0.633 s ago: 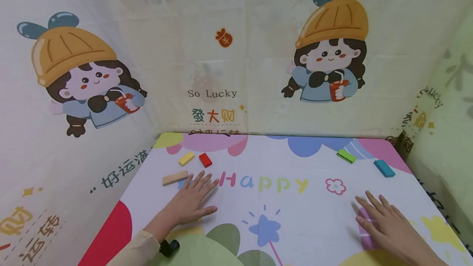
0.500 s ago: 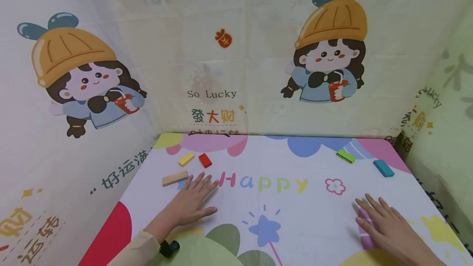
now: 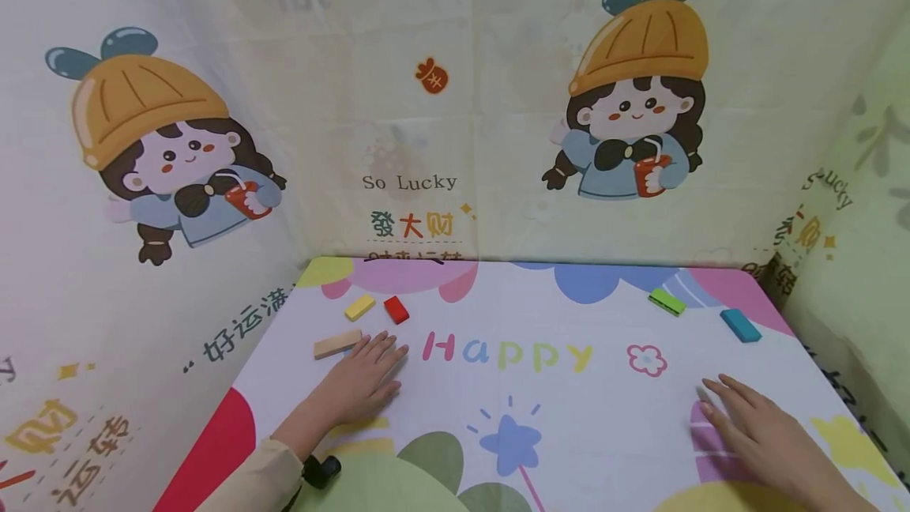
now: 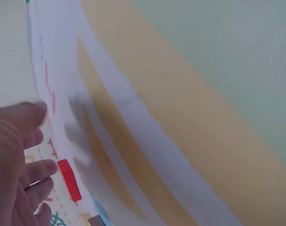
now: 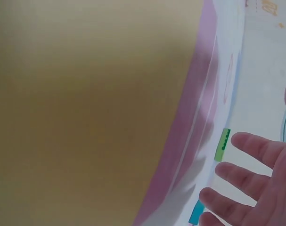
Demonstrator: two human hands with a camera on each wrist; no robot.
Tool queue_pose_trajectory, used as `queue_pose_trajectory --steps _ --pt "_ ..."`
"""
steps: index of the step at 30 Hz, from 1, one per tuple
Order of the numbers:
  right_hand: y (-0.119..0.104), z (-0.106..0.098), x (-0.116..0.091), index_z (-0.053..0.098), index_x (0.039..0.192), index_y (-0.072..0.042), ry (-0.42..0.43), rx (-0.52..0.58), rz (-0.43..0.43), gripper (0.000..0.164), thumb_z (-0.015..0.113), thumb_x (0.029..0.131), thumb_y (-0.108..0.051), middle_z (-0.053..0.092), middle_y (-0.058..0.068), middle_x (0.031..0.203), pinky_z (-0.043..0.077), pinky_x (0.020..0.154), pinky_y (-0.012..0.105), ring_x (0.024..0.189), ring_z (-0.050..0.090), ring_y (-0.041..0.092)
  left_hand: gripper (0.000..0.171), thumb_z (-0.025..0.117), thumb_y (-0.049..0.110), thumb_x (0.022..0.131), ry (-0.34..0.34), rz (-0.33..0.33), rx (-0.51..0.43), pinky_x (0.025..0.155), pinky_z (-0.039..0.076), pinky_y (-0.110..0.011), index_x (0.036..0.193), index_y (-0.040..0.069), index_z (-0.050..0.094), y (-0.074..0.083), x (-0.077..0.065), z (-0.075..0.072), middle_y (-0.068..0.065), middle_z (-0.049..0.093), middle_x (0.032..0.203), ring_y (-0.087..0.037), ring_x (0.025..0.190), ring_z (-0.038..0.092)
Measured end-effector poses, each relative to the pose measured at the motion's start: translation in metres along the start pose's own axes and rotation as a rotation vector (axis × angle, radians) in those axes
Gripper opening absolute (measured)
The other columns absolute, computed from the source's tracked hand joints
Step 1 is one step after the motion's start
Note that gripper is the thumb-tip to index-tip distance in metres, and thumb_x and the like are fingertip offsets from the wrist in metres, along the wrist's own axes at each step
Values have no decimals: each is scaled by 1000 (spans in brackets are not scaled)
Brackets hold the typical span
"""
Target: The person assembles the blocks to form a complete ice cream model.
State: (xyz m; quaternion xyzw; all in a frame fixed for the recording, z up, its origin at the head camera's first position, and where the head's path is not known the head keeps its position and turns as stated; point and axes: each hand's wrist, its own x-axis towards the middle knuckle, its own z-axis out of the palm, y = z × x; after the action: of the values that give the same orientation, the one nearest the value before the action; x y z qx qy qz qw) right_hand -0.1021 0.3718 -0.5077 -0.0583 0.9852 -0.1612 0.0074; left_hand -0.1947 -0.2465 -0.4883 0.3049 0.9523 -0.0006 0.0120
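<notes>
My left hand (image 3: 361, 380) hovers over the left side of the table, fingers loosely bent and holding nothing. Just beyond its fingertips lies a tan wooden block (image 3: 337, 344). Farther back are a yellow block (image 3: 360, 307) and a red block (image 3: 396, 310); the red block (image 4: 69, 180) also shows in the left wrist view. Over the right side, my right hand (image 3: 764, 434) has its fingers spread and nothing in its grasp. Ahead of it, some way off, lie a green block (image 3: 667, 302) with a dark side and a teal block (image 3: 741, 325).
A printed cloth covers the table (image 3: 604, 417), with coloured lettering and shapes. Cloth walls (image 3: 498, 141) with cartoon figures stand behind it and on both sides. A black strap device (image 3: 321, 471) sits at the left wrist.
Both hands have changed shape slightly: the left fingers draw together and bend, its thumb moving in. The right hand shifts a little to the right. The blocks stay put.
</notes>
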Motion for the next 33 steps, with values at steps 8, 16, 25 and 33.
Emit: queue_pose_trajectory --steps 8,16,25,33 --pt "13 -11 14 54 140 7 -75 -17 84 72 48 106 -55 48 42 138 41 94 79 122 46 63 55 60 29 103 28 -70 41 124 28 -56 153 8 50 -15 0 -3 -17 50 156 -37 149 40" --pt "30 -21 25 59 135 8 -47 17 137 67 51 105 -52 56 41 131 44 90 76 119 50 62 51 64 22 100 114 -237 1 120 33 -61 146 4 55 -38 -8 0 -22 54 150 -41 142 47" --pt "57 -27 37 58 131 13 43 133 215 54 56 105 -35 61 39 123 53 76 60 103 64 53 44 66 17 98 150 -338 5 111 44 -61 139 3 60 -58 -17 13 -24 59 142 -43 133 54" --pt "68 -22 51 53 133 12 154 221 352 55 54 105 -35 57 40 129 53 75 55 113 58 58 41 63 14 100 126 -392 -69 107 49 -58 139 1 59 -62 -20 13 -25 57 141 -41 131 56"
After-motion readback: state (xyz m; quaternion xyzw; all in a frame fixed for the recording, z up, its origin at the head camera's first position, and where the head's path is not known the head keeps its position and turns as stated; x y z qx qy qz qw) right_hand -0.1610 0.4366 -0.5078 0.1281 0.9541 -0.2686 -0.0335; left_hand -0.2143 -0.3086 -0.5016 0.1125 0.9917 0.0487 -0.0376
